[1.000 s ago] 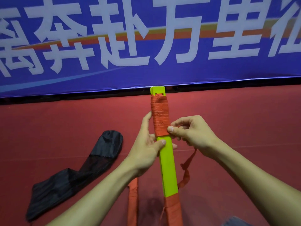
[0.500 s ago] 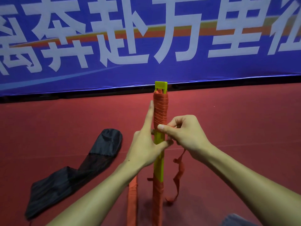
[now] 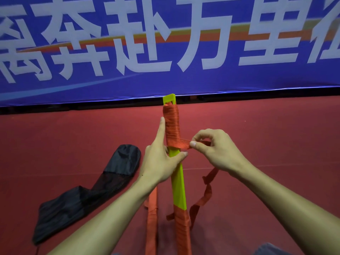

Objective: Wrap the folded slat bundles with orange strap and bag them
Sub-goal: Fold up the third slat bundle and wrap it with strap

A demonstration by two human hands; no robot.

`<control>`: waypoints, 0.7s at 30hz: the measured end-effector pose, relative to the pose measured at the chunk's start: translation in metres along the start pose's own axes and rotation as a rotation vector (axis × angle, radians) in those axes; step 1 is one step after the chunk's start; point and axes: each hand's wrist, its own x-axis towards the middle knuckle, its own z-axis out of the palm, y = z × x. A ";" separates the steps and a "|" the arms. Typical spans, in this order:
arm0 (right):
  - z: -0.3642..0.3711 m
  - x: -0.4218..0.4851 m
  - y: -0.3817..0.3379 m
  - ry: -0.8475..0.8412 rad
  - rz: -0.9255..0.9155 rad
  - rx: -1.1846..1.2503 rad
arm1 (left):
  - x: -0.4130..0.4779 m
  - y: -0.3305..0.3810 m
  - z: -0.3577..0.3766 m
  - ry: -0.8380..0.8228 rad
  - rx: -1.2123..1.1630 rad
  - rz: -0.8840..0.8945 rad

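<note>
A yellow-green folded slat bundle (image 3: 178, 183) stands upright in front of me, its top and bottom wound in orange strap (image 3: 172, 126). My left hand (image 3: 161, 157) grips the bundle's middle, index finger straight up along the wound part. My right hand (image 3: 215, 150) pinches the strap's free run just right of the bundle and holds it taut. The loose tail (image 3: 205, 196) hangs down to the floor. A second bundle fully wrapped in orange (image 3: 151, 223) lies below my left wrist. A black mesh bag (image 3: 86, 192) lies on the floor at left.
Red floor (image 3: 276, 144) spreads all around. A blue banner (image 3: 184, 43) with large white characters stands along the far edge. A grey fabric patch (image 3: 270, 250) shows at the bottom edge.
The bundle has turned in my left hand. My right hand has pulled the strap out to the right, and the tail now swings wider at the right.
</note>
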 end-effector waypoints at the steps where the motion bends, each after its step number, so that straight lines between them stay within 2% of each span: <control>1: -0.001 0.000 0.001 -0.005 0.003 0.005 | -0.001 0.000 0.000 -0.014 -0.010 -0.003; 7: -0.006 -0.001 0.001 -0.009 0.022 0.055 | -0.004 0.002 0.000 -0.057 -0.053 -0.006; 12: -0.015 -0.005 -0.008 -0.107 0.086 0.302 | -0.003 0.003 0.001 -0.090 -0.205 -0.058; 21: -0.013 -0.003 -0.001 -0.074 0.116 0.256 | -0.010 0.016 0.003 -0.238 -0.493 -0.075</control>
